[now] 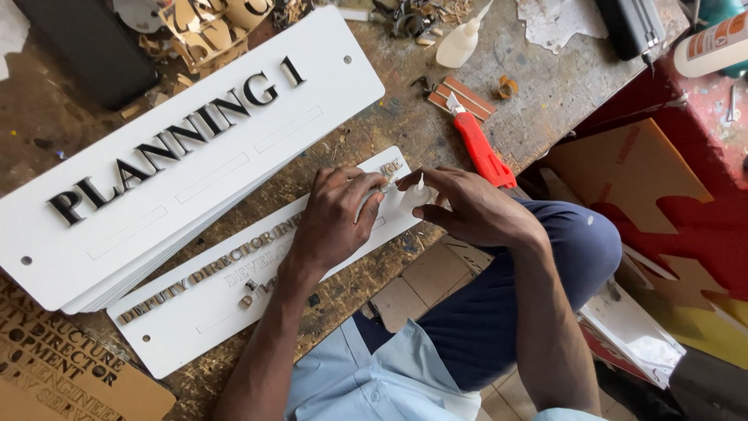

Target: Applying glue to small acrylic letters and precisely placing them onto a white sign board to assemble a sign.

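A narrow white sign plate (195, 312), smooth and rectangular with rows of small raised gold letters, is laid slantwise on the rough, scarred bench (545, 93). The left hand (335, 218) is pressed flat on it, fingers curled over a small letter. A small white glue nozzle (421, 185) is pinched in the right hand (467, 206). Far left, a stack of larger white plates (179, 148) is seen; far right, a red utility knife (479, 144).

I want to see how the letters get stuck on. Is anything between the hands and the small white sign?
No, nothing visible. The left hand presses its fingertips on the small white sign, and the right hand holds a small white glue nozzle right above it.
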